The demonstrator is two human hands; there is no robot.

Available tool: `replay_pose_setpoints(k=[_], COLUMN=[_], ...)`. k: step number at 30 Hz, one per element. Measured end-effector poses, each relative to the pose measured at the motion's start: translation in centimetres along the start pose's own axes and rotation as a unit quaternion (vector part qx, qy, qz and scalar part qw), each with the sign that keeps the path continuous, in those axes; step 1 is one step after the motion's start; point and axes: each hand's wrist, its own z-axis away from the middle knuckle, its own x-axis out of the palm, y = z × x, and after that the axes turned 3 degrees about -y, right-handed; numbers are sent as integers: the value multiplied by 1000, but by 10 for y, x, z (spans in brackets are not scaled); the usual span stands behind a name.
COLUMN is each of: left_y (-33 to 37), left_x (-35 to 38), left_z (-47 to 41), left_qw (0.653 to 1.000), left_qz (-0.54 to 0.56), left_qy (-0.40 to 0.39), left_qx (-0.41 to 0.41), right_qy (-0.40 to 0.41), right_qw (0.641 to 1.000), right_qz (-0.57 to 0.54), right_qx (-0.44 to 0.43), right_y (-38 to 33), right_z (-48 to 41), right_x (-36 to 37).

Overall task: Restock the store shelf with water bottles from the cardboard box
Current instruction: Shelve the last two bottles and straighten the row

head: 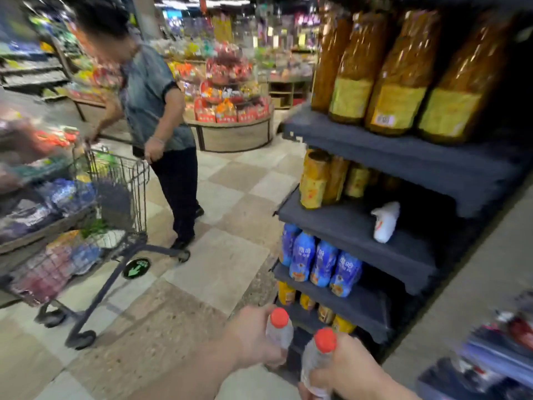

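At bottom centre of the frame, left hand (253,336) clamped round a red-capped first water bottle (279,332), right hand (350,370) clamped round the second water bottle (315,356) just beside it, caps upward. Above right, dark store shelf (346,223) carrying blue bottles (323,264). At upper left, a shopper (155,93) gripping a loaded cart (121,183).

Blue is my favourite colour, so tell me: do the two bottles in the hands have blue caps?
No, the left bottle in the left hand and the right bottle in the right hand both have red caps.
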Motion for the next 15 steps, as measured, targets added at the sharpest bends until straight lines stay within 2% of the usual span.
replay_pose_setpoints(k=[4, 7, 10, 13, 15], left_y=[64, 107, 148, 182, 205], left_x=[-77, -116, -146, -169, -187], left_z=[87, 159, 228, 284, 317], left_qw=[997, 991, 981, 970, 962], left_qz=[-19, 14, 5, 68, 92], left_qy=[71, 119, 178, 209, 227], left_qx=[27, 58, 73, 104, 117], right_qy=[77, 85, 87, 122, 129], right_qw=[993, 982, 979, 968, 968], right_qz=[59, 115, 89, 71, 68], right_qx=[-69, -120, -159, -206, -207], right_y=[-85, -136, -181, -218, -238], right_z=[83, 152, 223, 284, 319], right_x=[-49, -76, -101, -118, -126])
